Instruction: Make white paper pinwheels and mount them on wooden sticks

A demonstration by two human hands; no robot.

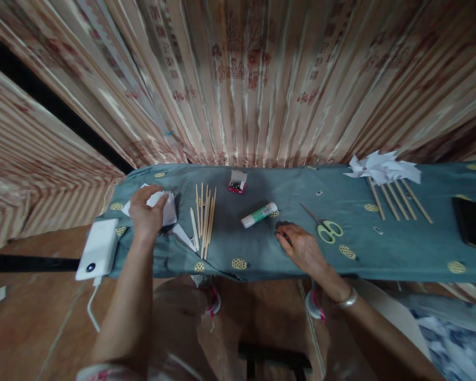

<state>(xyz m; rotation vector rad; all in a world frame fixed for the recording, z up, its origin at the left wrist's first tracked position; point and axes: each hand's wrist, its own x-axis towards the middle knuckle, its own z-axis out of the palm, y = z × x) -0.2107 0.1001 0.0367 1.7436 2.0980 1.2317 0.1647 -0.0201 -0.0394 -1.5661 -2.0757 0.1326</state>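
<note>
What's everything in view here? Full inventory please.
cloth: one, teal with yellow dots, covers the table
paper sheets: a few, white, far left under the left hand
loose sticks: a bundle, wooden, left of centre
small box: one, red, open, back centre
glue stick: one, white and green, centre
scissors: one, yellow-green handles, right of centre
pinwheels: several, white paper on wooden sticks, back right
power bank: one, white, left edge, cabled
dark slab: one, black, far right
curtain: one, striped beige, behind
left hand: on the paper sheets
right hand: on the cloth beside the scissors

One glue stick (259,215), one scissors (327,229), one small box (237,181), perhaps seven loose sticks (206,218), four pinwheels (384,168)
</note>
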